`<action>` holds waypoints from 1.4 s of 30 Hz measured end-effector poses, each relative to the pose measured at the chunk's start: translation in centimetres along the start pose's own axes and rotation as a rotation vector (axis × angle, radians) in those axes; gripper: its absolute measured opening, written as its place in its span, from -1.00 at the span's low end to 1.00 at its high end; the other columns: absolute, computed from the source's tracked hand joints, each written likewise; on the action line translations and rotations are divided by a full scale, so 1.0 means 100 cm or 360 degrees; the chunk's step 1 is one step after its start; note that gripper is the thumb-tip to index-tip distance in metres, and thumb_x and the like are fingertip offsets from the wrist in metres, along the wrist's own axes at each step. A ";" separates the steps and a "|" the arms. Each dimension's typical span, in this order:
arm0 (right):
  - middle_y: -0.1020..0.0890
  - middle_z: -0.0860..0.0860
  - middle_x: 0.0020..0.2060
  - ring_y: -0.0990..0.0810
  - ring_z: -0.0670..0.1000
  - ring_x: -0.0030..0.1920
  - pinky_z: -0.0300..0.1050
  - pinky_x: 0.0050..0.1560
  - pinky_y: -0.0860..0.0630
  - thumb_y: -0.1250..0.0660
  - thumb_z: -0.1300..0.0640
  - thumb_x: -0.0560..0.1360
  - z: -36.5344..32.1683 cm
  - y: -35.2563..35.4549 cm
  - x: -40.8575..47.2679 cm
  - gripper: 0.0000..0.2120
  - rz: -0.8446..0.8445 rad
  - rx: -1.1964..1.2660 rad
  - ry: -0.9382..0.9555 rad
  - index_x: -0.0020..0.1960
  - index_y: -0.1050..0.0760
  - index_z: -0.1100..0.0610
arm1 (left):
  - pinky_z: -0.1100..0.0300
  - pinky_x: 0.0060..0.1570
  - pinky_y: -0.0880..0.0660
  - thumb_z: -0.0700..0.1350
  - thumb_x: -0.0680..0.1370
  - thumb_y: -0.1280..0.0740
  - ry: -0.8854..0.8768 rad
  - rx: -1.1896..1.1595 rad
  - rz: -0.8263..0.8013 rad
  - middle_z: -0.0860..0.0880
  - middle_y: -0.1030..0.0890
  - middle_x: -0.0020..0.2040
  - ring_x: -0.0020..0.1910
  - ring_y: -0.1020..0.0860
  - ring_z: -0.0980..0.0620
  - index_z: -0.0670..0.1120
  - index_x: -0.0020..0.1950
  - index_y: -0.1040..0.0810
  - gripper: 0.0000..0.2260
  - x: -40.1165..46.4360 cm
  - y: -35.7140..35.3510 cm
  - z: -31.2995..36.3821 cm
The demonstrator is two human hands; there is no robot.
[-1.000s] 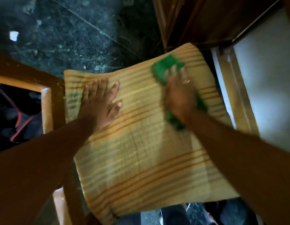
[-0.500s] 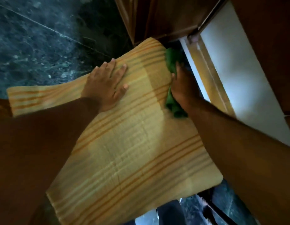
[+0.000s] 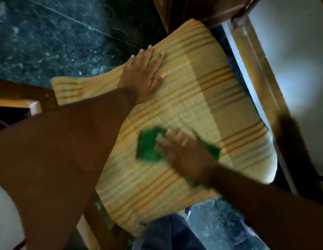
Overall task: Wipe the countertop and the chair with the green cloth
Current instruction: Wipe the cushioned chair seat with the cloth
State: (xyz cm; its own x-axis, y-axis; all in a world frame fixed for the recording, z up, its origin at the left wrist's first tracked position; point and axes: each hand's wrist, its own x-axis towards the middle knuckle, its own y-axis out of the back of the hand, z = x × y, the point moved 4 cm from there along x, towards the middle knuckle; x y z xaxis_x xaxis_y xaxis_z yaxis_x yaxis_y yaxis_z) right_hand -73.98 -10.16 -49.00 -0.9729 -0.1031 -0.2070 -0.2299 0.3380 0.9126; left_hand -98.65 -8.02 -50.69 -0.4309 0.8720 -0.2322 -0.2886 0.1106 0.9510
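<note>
Two jobs are set; only the chair (image 3: 21, 102) is in view, its striped cushion (image 3: 202, 98) apparently mid-wipe. No bench shows, so that half cannot be judged. The left grip (image 3: 142, 76) lies flat with straight fingers, pressing the cushion's far edge. The green cloth (image 3: 148, 147) sits mid-cushion under the right grip (image 3: 184, 154), which is blurred, its fingers seemingly spread flat on it.

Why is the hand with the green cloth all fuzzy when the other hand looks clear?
Head view: the right hand and green cloth are smeared, likely motion blur from wiping; head view: the left hand, flat on the striped cushion, is sharper; the white panel at right glares brightly.
</note>
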 end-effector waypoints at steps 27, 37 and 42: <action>-0.40 0.18 0.44 -0.42 0.25 0.39 0.21 0.36 -0.32 -0.45 -0.20 0.38 -0.057 -0.007 -0.117 -0.30 -0.0191 -0.0119 -0.0185 0.45 -0.39 0.01 | -0.05 0.12 -0.45 0.48 0.43 -0.20 -0.0643 0.0306 -0.0777 -0.10 -0.50 0.21 0.14 -0.51 -0.14 -0.08 0.33 -0.41 -0.27 -0.246 -0.015 0.099; -0.67 0.00 0.00 -0.63 0.03 0.04 -0.19 -0.04 -0.48 -0.56 -0.02 0.33 -0.025 0.030 -0.108 -0.59 -0.0517 0.1117 -0.1110 0.14 -0.60 0.02 | 0.06 0.16 -0.39 0.06 0.53 -0.46 -0.0253 0.0005 -0.1381 -0.17 -0.40 0.36 0.29 -0.42 -0.20 -0.06 0.42 -0.45 -0.49 -0.207 0.021 0.114; -0.69 0.22 0.01 -0.68 0.08 -0.04 -0.04 0.00 -0.61 -0.50 0.28 0.42 -0.036 0.135 -0.137 -0.72 0.0062 0.2291 -0.1442 0.09 -0.56 0.29 | 0.13 -0.09 -0.40 -0.09 0.52 -0.49 0.0030 -0.0444 -0.1301 -0.15 -0.51 0.10 0.13 -0.51 -0.15 -0.21 0.29 -0.50 -0.59 -0.185 0.159 0.119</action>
State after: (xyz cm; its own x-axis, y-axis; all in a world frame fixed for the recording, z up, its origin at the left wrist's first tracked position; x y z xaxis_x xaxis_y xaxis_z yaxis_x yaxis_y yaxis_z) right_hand -63.69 -7.55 -32.53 -0.5620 0.2802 -0.7783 0.4538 0.8911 -0.0069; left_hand -85.06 -16.74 -28.82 -0.0098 0.5615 -0.8274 -0.7128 0.5764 0.3996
